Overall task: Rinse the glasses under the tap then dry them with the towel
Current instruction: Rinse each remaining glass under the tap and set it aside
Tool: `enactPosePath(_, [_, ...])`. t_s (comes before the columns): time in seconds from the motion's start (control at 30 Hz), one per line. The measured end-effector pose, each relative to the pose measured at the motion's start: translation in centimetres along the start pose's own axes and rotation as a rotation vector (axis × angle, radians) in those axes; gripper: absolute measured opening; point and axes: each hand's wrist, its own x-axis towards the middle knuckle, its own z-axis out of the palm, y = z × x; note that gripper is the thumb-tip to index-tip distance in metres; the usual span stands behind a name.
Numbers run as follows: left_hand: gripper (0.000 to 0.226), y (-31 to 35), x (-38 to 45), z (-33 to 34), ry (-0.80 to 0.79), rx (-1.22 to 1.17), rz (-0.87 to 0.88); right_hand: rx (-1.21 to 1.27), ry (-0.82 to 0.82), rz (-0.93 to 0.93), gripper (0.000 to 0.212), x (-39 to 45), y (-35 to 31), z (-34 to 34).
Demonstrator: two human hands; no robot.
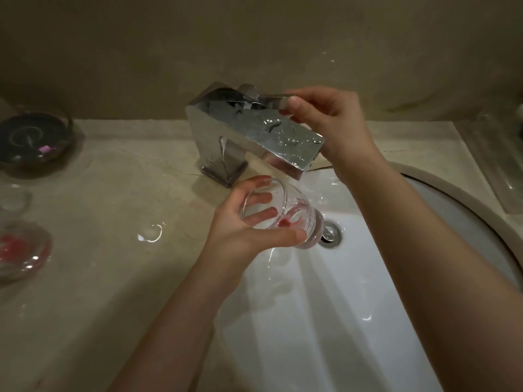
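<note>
My left hand (240, 222) grips a clear glass tumbler (285, 215), tilted with its mouth toward me and its base out over the white sink (311, 321). The glass sits just below the spout of the chrome tap (254, 131). Water runs from the spout past the glass into the basin. My right hand (325, 123) reaches over the tap, thumb and fingers pinching the tap's lever (271, 101) at the top. No towel is in view.
A drain (329, 234) lies behind the glass. On the beige counter at left stand a dark glass bowl (34, 140), a small clear glass (12, 198) and a clear dish with red inside (19, 251). A water puddle (150, 233) glistens. A clear tray (498, 165) sits far right.
</note>
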Motion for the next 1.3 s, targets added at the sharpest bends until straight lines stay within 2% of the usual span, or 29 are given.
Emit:
enactPosePath(0.2, [0.078,0.0,0.6,0.7,-0.012,-0.073,0.006,-0.06,0.003,-0.01,0.012,0.9,0.6,-0.1])
enactPosePath(0.6, [0.083,-0.1,1.2,1.4,-0.005,-0.215,-0.015,0.05,0.04,0.082,0.01,-0.1,1.3,0.1])
enactPosePath(0.67, [0.089,-0.1,1.0,1.3,-0.018,-0.24,-0.007,0.039,0.045,0.223,0.017,-2.0,1.8,-0.4])
enactPosePath(0.77, [0.093,-0.4,1.1,0.9,-0.019,-0.25,-0.014,0.036,-0.072,0.615,0.047,-5.9,3.6,-1.4])
enactPosePath(0.83, [0.094,-0.5,1.1,0.7,-0.059,-0.25,-0.031,0.224,-0.273,0.88,0.067,-8.3,4.1,-1.6])
enactPosePath(0.9, [0.094,-0.9,1.1,0.6,-0.12,-0.206,-0.033,0.462,-0.405,0.997,0.078,-9.8,4.0,-1.5])
enactPosePath(0.97, [0.087,-1.1,0.9,0.5,-0.136,-0.12,0.007,0.603,-0.361,0.972,0.074,-10.6,4.0,-1.2])
enactPosePath(1.07, [0.048,-0.6,0.8,0.3,-0.043,0.242,0.178,0.707,-0.178,0.819,0.067,-10.9,4.6,-1.1])
enactPosePath(1.1, [0.035,-0.4,0.7,0.3,-0.053,0.32,0.197,0.681,-0.167,0.765,0.066,-10.9,4.6,-1.2])
enactPosePath(1.17, [0.018,0.4,0.6,0.5,-0.173,0.277,0.133,0.593,-0.196,0.682,0.059,-11.1,4.6,-1.5])
enactPosePath(1.2, [0.015,0.8,0.6,0.6,-0.235,0.233,0.09,0.55,-0.218,0.65,0.053,-11.3,4.6,-1.5])
enactPosePath(1.3, [0.034,1.8,0.9,1.0,-0.323,0.123,-0.038,0.51,-0.235,0.571,0.045,-11.8,4.9,-1.6])
